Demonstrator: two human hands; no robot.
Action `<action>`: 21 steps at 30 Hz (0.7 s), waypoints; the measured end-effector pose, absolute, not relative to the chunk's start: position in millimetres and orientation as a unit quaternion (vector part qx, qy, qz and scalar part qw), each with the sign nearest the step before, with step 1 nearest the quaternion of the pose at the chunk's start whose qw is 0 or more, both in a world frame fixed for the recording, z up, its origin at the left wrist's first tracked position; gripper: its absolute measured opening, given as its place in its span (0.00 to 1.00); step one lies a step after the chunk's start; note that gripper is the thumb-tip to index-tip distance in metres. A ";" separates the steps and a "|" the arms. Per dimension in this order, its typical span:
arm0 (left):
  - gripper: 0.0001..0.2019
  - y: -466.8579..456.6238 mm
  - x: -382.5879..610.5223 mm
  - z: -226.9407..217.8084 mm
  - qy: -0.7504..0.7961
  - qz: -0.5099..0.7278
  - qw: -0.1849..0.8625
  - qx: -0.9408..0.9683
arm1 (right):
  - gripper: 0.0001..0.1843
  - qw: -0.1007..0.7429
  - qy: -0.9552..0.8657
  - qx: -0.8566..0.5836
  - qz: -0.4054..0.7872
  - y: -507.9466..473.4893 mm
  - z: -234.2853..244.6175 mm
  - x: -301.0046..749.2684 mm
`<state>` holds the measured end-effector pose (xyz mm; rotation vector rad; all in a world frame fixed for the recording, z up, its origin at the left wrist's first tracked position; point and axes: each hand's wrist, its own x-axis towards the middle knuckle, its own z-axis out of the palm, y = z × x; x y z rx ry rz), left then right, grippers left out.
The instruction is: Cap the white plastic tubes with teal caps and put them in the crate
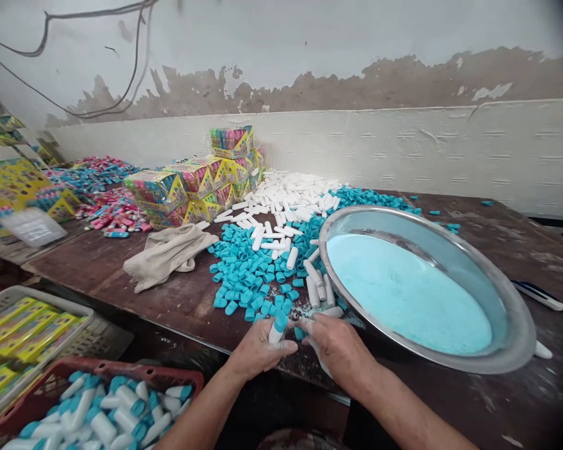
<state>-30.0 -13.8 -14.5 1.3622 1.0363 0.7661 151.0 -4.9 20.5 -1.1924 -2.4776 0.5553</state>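
My left hand [261,351] is closed round a small white plastic bottle [274,336] that wears a blue cap [280,320] and stands nearly upright. Just to its right, my right hand [340,344] has its fingers curled in, with pale powder on them. Another blue cap [300,333] shows at its fingertips; whether they grip it I cannot tell. Something whitish shows under that palm, too hidden to name. Beyond both hands lie a heap of loose blue caps [248,269] and several white bottles [312,291] against the basin.
A wide metal basin [511,340] of light-blue powder sits at right, a cutter knife [544,297] beyond it. Left are a cloth [169,253], packed display boxes [201,181] and a red crate [194,377] of capped bottles. White bottles [295,187] pile up behind.
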 end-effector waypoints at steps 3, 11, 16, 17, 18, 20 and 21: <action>0.21 -13.9 -27.8 -9.5 0.449 0.354 0.547 0.611 | 0.10 0.136 -0.875 -0.429 0.180 -7.0 21.6 150.4; 0.23 -15.0 -26.2 -22.0 0.426 0.380 0.654 0.497 | 0.08 0.267 -0.802 -0.437 0.309 -11.2 10.2 154.0; 0.23 -15.6 -24.5 -21.8 0.424 0.365 0.639 0.527 | 0.06 0.304 -0.815 -0.412 0.270 -16.6 5.6 153.8; 0.23 -15.7 -24.9 -20.4 0.429 0.357 0.630 0.540 | 0.06 0.308 -0.816 -0.409 0.269 -17.1 5.2 153.8; 0.22 -16.0 -26.2 -18.5 0.438 0.351 0.613 0.557 | 0.07 0.306 -0.817 -0.409 0.269 -16.9 5.0 153.9; 0.19 -17.0 -32.1 -13.7 0.468 0.342 0.550 0.602 | 0.09 0.287 -0.814 -0.425 0.272 -13.3 5.1 154.0; 0.17 -17.7 -36.7 -11.3 0.491 0.342 0.507 0.620 | 0.09 0.269 -0.811 -0.442 0.275 -9.4 5.3 153.9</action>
